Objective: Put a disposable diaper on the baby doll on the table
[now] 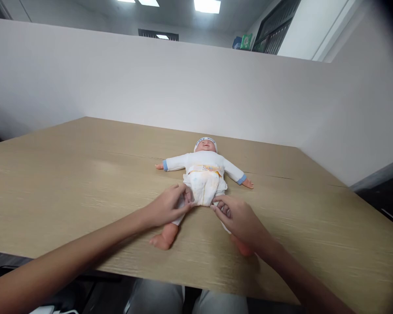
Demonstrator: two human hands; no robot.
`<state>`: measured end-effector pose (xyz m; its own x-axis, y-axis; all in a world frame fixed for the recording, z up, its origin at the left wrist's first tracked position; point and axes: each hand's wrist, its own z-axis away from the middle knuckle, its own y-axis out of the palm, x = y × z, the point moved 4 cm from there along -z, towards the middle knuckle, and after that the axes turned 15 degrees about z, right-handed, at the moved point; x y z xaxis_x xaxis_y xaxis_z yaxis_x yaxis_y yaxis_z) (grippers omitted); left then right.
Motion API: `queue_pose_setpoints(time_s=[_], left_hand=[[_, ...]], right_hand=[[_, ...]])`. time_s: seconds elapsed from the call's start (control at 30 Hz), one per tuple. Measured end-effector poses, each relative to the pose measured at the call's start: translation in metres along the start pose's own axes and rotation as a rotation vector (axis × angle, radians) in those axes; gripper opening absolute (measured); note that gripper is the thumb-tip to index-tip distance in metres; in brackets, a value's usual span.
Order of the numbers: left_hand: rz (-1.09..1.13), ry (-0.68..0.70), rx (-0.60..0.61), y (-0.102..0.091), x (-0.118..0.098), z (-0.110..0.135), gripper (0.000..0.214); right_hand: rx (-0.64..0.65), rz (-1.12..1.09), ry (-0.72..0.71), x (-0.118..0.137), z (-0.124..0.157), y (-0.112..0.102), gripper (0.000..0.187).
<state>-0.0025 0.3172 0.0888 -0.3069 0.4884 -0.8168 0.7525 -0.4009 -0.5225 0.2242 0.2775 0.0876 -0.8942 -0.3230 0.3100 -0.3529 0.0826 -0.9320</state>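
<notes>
A baby doll [204,165] lies on its back on the wooden table [85,183], head pointing away from me, arms spread. It wears a white long-sleeved top, a cap and a white diaper [204,186]. My left hand [168,205] pinches the diaper's lower left edge by the doll's thigh. My right hand [239,218] pinches the diaper's lower right edge and covers most of that leg. One bare leg of the doll [165,237] sticks out below my left hand.
A white partition wall [150,83] runs behind the table and along its right side. The table's near edge [190,279] lies just above my lap. Dark shelving stands beyond the wall at the upper right.
</notes>
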Motion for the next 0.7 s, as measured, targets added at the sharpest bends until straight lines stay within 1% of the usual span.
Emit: queue_pose_setpoints(time_s=[0.07,0.17,0.23,0.37,0.47,0.57,0.7], left_hand=[[-0.01,-0.062,-0.028,0.002,0.001,-0.008,0.031],[-0.076,-0.105,-0.07,0.007,0.003,-0.017,0.039],[-0.103,-0.09,-0.089,0.011,0.005,-0.02,0.038],[-0.085,-0.048,-0.103,0.013,0.007,-0.017,0.036],[-0.046,0.036,-0.131,0.012,0.004,-0.014,0.027],[-0.021,0.092,-0.172,0.01,0.002,-0.011,0.018],[-0.008,0.075,-0.185,0.011,0.003,-0.01,0.018]], right_hand=[[-0.006,0.049,-0.001,0.001,-0.007,0.002,0.012],[-0.035,0.126,-0.011,0.008,-0.012,0.008,0.021],[-0.069,0.155,-0.011,0.01,-0.01,0.012,0.022],[-0.128,0.171,0.003,0.009,-0.002,0.021,0.015],[-0.153,0.148,0.019,0.009,0.001,0.024,0.008],[-0.174,0.108,0.031,0.011,0.004,0.025,0.013],[-0.197,0.052,0.004,0.015,0.006,0.023,0.019]])
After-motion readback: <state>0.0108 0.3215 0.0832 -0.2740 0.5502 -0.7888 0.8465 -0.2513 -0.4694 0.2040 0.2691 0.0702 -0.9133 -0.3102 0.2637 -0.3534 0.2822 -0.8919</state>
